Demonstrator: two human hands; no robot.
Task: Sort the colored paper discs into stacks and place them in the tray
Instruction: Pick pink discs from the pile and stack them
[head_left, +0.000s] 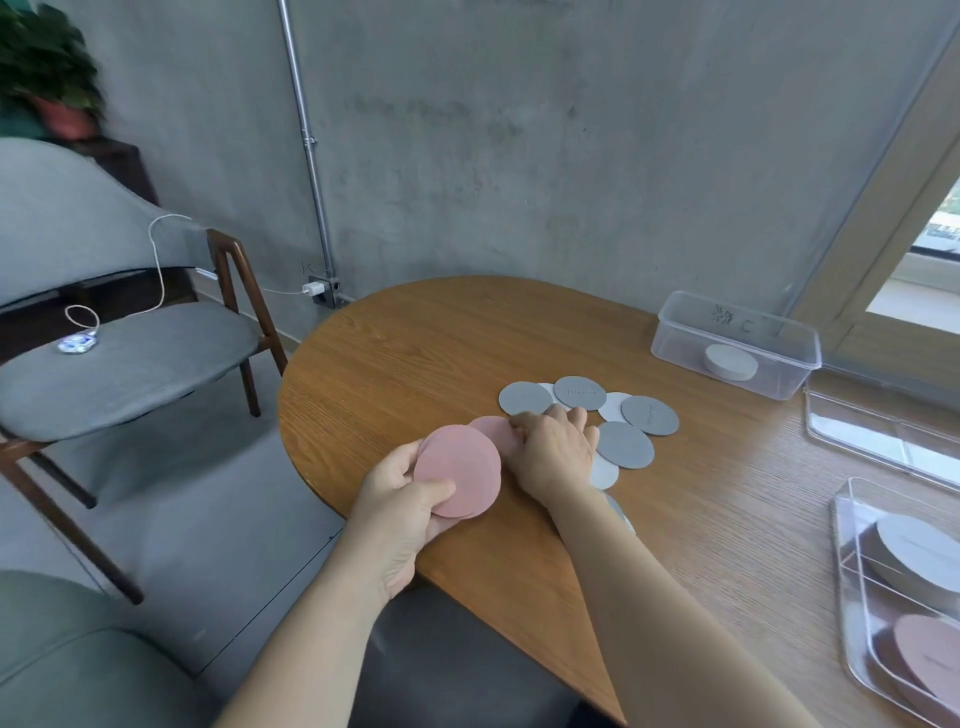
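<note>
My left hand grips a stack of pink discs over the table's left edge, thumb on top. My right hand lies palm down on the table with its fingertips on another pink disc just behind the stack. Several grey discs and white discs lie scattered beside and beyond my right hand. A clear tray at the right edge holds a grey-topped stack and a pink stack.
A clear plastic box with a white stack stands at the back right of the wooden table. A clear lid lies beside it. A grey chair with a cable stands to the left.
</note>
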